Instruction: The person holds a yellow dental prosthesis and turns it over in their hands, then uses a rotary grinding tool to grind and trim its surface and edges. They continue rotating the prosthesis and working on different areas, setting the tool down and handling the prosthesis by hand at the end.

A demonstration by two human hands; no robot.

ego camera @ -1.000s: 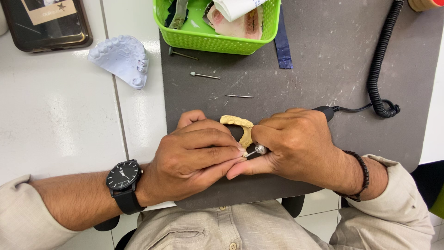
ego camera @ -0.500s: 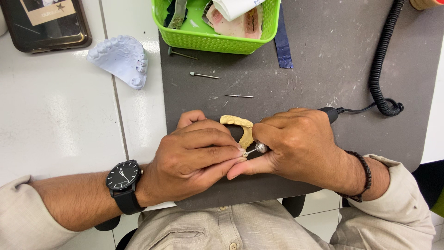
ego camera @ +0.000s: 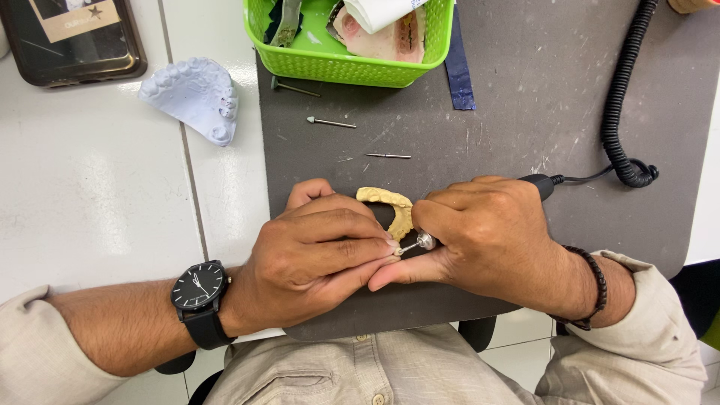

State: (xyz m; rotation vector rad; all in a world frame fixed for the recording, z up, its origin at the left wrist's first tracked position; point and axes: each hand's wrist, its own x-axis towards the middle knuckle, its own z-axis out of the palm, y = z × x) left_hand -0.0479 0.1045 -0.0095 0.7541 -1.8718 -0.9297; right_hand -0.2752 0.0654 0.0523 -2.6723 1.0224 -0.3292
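Now, change: against the view a second ago almost nothing differs; both hands sit in the same spot on the dark grey rectangular work mat [ego camera: 480, 127], and only the metal tip of the tool reads a shade further out from the right fingers.
Meaning: by my judgement the grinding is continuing on one spot, not shifting to a new area.
Left hand: the left hand [ego camera: 319, 251] is curled over and pinching the near end of the yellowish horseshoe-shaped plaster dental cast [ego camera: 390, 206], fingers pressed together, fingertips meeting the tool tip.
Right hand: the right hand [ego camera: 487, 232] is closed around the black pen-shaped rotary handpiece [ego camera: 538, 184], whose silver collet and small bur [ego camera: 412, 245] stick out toward the left hand.
Cast position: near the front middle of the mat, between the two hands, partly hidden by them.
Cast axis: its arch curves from upper left down to lower right; the visible limb runs roughly toward the person.
Tool axis: lies mostly left to right across the mat, tip pointing left and slightly toward the person.
Cord: a black coiled cable [ego camera: 622, 97] leaves the handpiece toward the mat's far right corner.
Off the mat: a pale blue plaster tooth model [ego camera: 195, 97] rests on the white counter [ego camera: 82, 195], left of the mat.
On the mat: two loose metal burs [ego camera: 330, 121] lie beyond the hands, before a green plastic basket [ego camera: 352, 64].
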